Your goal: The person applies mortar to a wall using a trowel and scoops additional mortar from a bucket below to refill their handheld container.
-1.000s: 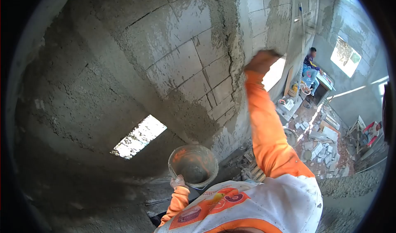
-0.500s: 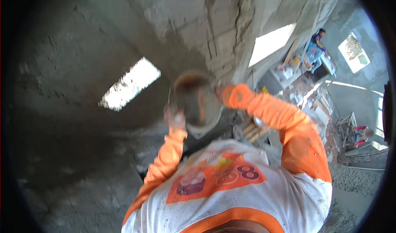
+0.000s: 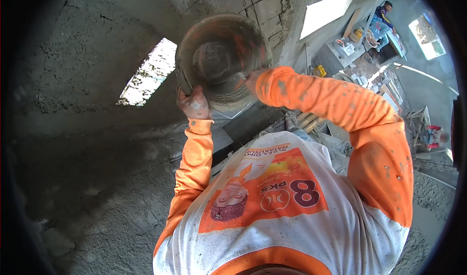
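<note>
Rough wall (image 3: 92,66); right hand (image 3: 253,82), indistinct, at bucket (image 3: 232,31).

Gap between left hand (image 3: 195,105) and right hand (image 3: 255,82); bucket (image 3: 194,36) blocks wall (image 3: 265,10) beyond.

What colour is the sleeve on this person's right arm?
Orange, with grey spots and smears. The right sleeve shows clearly in the head view.

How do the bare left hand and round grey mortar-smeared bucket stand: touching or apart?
Touching: the head view shows the left hand gripping the bucket, thumb hooked over its rim.
</note>
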The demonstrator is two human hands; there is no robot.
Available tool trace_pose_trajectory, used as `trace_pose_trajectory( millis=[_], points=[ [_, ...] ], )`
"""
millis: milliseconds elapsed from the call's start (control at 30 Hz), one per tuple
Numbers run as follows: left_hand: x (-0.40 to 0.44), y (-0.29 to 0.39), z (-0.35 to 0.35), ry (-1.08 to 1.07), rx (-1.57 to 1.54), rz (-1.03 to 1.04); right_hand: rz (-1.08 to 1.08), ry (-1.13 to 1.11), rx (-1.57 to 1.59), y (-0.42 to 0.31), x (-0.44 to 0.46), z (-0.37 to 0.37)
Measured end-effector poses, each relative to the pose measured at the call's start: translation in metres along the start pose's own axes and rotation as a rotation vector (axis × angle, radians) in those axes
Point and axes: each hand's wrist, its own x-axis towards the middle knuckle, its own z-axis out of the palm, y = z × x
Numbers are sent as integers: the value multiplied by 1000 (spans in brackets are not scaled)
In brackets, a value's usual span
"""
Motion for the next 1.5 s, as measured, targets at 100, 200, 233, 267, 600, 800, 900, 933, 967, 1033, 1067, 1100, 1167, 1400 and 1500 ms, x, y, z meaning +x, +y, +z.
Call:
trace_pose_trajectory(
  millis=[100,200,233,267,600,800,900,933,967,1033,1067,1100,1167,1400,1500],
  points=[
    [-2,-9,4,3,163,157,61,408,169,18,30,46],
    [-8,1,16,21,263,264,205,305,114,30,40,34],
    [-4,3,18,-8,334,341,142,236,59,30,19,24],
    [-2,1,16,-6,331,345,99,190,36,27,8,20],
    [-12,39,53,-331,645,433,366,-561,857,81,-17,-29],
    [-11,11,27,-353,649,293,-114,-1347,2297,32,-28,109],
    [-12,-20,-22,-197,750,325,-464,-1139,2452,19,-33,105],
    [-16,-39,-44,-168,694,322,-537,-1102,2498,21,-43,91],
    [-22,-49,-61,-52,673,100,-592,-1046,2552,24,-50,82],
    [-33,-60,-77,189,472,-246,-597,-939,2656,30,-55,71],
    [-39,-67,-83,309,295,-371,-548,-889,2705,34,-51,67],
    [-36,-126,-132,456,113,-606,-397,-691,2679,40,-47,56],
    [-53,-129,-135,553,560,-621,-369,-339,2644,58,-43,11],
    [-135,-168,-230,626,1201,-1063,-196,1571,1617,70,-105,-197],
    [-152,-175,-248,606,1197,-1112,-39,2152,1350,89,-73,-230]
  ],
)
